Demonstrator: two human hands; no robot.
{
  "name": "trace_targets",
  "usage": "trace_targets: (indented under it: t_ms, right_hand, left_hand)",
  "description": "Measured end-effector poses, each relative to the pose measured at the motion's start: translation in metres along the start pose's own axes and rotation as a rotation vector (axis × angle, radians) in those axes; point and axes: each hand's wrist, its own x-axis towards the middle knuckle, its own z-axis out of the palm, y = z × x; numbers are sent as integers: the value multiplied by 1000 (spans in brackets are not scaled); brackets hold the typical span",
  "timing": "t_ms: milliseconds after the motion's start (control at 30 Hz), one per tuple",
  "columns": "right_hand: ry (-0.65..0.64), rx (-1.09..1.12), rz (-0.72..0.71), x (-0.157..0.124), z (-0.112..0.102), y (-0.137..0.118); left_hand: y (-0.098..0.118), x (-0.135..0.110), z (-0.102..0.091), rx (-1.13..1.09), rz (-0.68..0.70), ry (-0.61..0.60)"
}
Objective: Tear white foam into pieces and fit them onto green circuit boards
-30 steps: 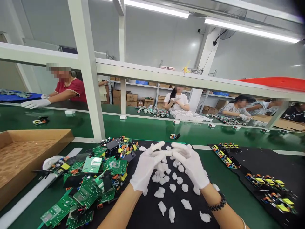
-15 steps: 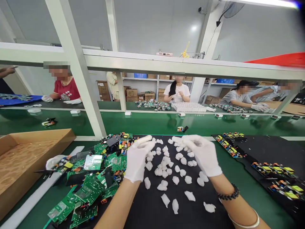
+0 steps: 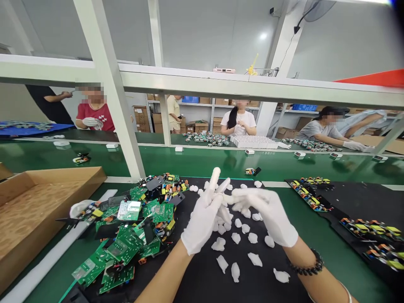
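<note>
Both my hands wear white gloves and meet above a black mat (image 3: 202,277). My left hand (image 3: 205,216) is raised with its fingers stretched upward and apart. My right hand (image 3: 268,210) reaches across from the right, its fingertips pinched against the left hand's fingers; what they pinch is too small to name. Under and around the hands lie several small white lumps (image 3: 235,237), scattered on the mat. A heap of green circuit boards (image 3: 126,244) sits just left of my left hand.
An open cardboard box (image 3: 47,185) stands at the far left. Rows of assembled boards (image 3: 311,198) lie on black mats to the right. A green conveyor belt (image 3: 202,162) runs behind a white frame post (image 3: 126,139). Several people work on the far side.
My hands, held apart over the lumps half a second ago, have come back together at the middle. The left fingers now point up and the right fingertips touch them.
</note>
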Motion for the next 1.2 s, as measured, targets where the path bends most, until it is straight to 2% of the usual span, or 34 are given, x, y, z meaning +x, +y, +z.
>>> trace_targets:
  t_ms: [67,133,267,367,467,633,700,833,933,1067,1200]
  right_hand:
    - [154,100,49,3,-1,3]
    - [196,140,84,6,4,8]
    - [-7,317,113,3,22,13]
    - [-185,486,207,0,28,10]
    - [-246,552,297,-1,25,3]
    - [-412,586,361,-1,19,0]
    - [-397,553,339,-2,18,2]
    - [-295,459,250,-2,18,6]
    - [-239,413,202,-1,20,6]
    - [-159,325,127,1,21,8]
    - [-113,301,118,4,18,13]
  left_hand:
    - [2,-2,1,5,-10,-36]
    - [2,-3,3,39,-22,-62]
    - [-4,-4,7,182,-1,-43]
    - [-3,-2,5,213,19,11]
    - [1,3,-2,259,62,73]
    - [4,7,-16,274,-38,-14]
    - [5,7,-16,272,-61,-24]
    - [8,3,-12,328,5,75]
    - [8,2,-9,364,25,86]
    - [3,3,-9,357,23,21]
    - [-1,3,-8,207,-60,-116]
